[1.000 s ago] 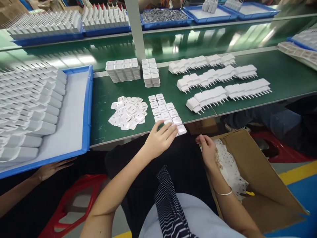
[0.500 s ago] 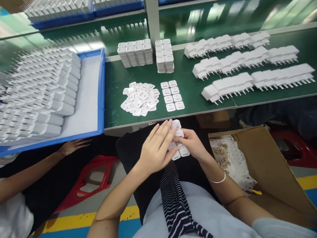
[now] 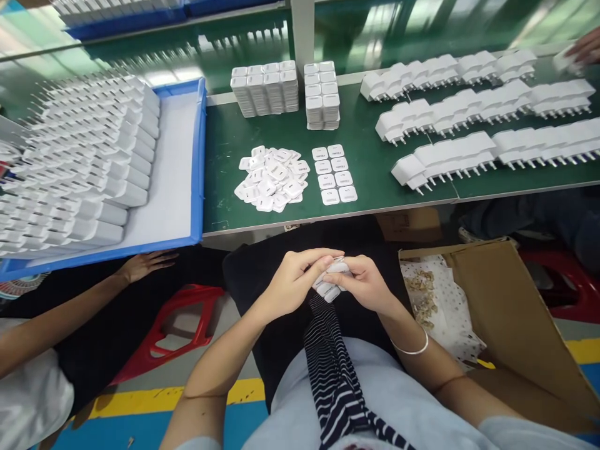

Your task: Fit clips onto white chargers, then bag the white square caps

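Observation:
Over my lap, my left hand point(image 3: 296, 279) and my right hand point(image 3: 367, 282) are closed around a small bundle of white rounded-square covers point(image 3: 331, 291). Dark print shows on some of these covers, while my fingers hide part of the bundle. Beyond my hands, more covers lie flat in two columns point(image 3: 334, 174) on the green bench. To their left is a loose heap of covers point(image 3: 273, 178). Behind these stand neat stacks of covers, one block point(image 3: 265, 90) wider than the other block point(image 3: 322, 97).
A blue tray point(image 3: 197, 162) of white plug housings point(image 3: 94, 156) stands at the left, overhanging a co-worker's hand point(image 3: 140, 267). Rows of white plug adapters point(image 3: 450, 159) fill the bench's right. Another person's hand point(image 3: 588, 47) holds a white piece there. An open cardboard box point(image 3: 515, 325) sits at my right.
My left hand, flat over the covers before, has curled around their edge. The bundle has come nearer my body, with both hands gripping it. Another person's hand has appeared at the upper right.

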`<act>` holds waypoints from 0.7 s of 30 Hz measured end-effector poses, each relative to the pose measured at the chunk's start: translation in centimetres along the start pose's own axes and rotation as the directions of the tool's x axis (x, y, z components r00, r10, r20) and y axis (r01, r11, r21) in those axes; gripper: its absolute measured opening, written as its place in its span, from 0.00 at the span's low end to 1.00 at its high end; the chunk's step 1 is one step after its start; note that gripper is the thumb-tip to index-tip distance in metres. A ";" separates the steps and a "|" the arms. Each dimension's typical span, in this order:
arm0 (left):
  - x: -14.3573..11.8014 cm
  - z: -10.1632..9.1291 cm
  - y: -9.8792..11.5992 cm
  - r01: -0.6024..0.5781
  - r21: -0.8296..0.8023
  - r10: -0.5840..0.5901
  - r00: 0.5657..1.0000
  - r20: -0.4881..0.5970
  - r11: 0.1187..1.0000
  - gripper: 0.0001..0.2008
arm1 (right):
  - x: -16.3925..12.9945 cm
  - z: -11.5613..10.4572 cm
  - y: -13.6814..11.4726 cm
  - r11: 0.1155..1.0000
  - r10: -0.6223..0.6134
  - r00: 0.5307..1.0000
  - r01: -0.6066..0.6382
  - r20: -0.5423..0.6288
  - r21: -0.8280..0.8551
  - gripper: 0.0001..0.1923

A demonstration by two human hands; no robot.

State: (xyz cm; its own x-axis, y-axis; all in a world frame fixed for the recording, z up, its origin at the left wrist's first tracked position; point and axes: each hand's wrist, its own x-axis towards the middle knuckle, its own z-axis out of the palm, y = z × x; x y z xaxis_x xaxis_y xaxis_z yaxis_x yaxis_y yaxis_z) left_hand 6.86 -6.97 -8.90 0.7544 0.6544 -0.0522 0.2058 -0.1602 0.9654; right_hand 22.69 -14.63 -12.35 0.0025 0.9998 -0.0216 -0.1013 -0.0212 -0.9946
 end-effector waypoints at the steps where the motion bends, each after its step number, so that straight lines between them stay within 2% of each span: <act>1: 0.1 0.2 -0.1 0.031 -0.033 -0.032 0.999 -0.017 0.999 0.15 | -0.1 0.1 0.1 1.000 -0.009 1.000 0.009 -0.010 -0.009 0.13; 4: 0.3 1.0 -0.2 0.086 -0.090 -0.097 0.988 -0.124 0.992 0.18 | -0.2 0.5 0.2 0.999 -0.028 0.999 0.027 -0.032 -0.035 0.11; 7: 0.4 1.0 -0.1 0.044 -0.060 -0.061 0.945 -0.321 0.997 0.18 | -0.5 0.6 0.3 1.000 0.000 1.000 0.000 -0.029 -0.015 0.11; 8: 0.4 0.7 -0.1 0.010 0.012 -0.004 0.908 -0.419 1.000 0.16 | -0.7 0.6 0.3 1.000 0.024 0.999 -0.023 -0.026 0.004 0.10; 9: 0.4 0.3 -0.2 -0.015 0.123 0.078 0.847 -0.526 0.992 0.15 | -0.9 0.5 0.4 0.998 0.052 0.998 -0.051 -0.028 0.029 0.10; 11: 0.2 -0.6 -0.3 -0.006 0.411 0.312 0.659 -0.684 0.912 0.13 | -1.3 0.2 0.5 0.989 0.113 0.992 -0.107 -0.059 0.098 0.09; 12: 0.1 -1.0 -0.5 0.009 0.550 0.441 0.586 -0.680 0.835 0.12 | -1.4 0.0 0.6 0.981 0.143 0.986 -0.131 -0.082 0.141 0.09; 13: 0.0 -1.2 -0.7 0.002 0.670 0.555 0.560 -0.616 0.742 0.12 | -1.5 -0.1 0.6 0.971 0.175 0.979 -0.154 -0.104 0.181 0.09; 14: -0.1 -1.2 -0.8 -0.040 0.764 0.637 0.581 -0.506 0.643 0.13 | -1.6 -0.2 0.7 0.962 0.202 0.972 -0.174 -0.121 0.212 0.09; 15: -0.3 -1.0 -1.0 -0.115 0.824 0.684 0.626 -0.374 0.556 0.15 | -1.6 -0.3 0.7 0.955 0.221 0.966 -0.187 -0.133 0.231 0.09; 16: -0.4 -0.7 -1.1 -0.203 0.843 0.696 0.674 -0.248 0.498 0.17 | -1.6 -0.3 0.7 0.952 0.229 0.963 -0.192 -0.140 0.237 0.09; 17: -0.5 -0.4 -1.2 -0.279 0.831 0.682 0.715 -0.155 0.481 0.17 | -1.5 -0.3 0.7 0.955 0.226 0.964 -0.190 -0.143 0.229 0.09; 19: -0.8 0.3 -1.2 -0.344 0.755 0.611 0.786 -0.093 0.558 0.16 | -1.3 -0.2 0.6 0.969 0.193 0.971 -0.166 -0.140 0.183 0.09; 21: -1.1 0.5 -1.0 -0.338 0.635 0.503 0.859 -0.093 0.695 0.15 | -1.2 0.0 0.5 0.984 0.150 0.980 -0.135 -0.129 0.117 0.08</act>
State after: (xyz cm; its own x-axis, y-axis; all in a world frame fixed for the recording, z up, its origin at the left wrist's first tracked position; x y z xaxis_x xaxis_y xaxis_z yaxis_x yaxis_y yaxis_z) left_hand 6.17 -7.88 -9.95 0.6935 0.5504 0.4649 0.2838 -0.8018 0.5259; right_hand 22.66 -15.84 -12.80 0.1158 0.9762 -0.1836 -0.2167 -0.1556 -0.9638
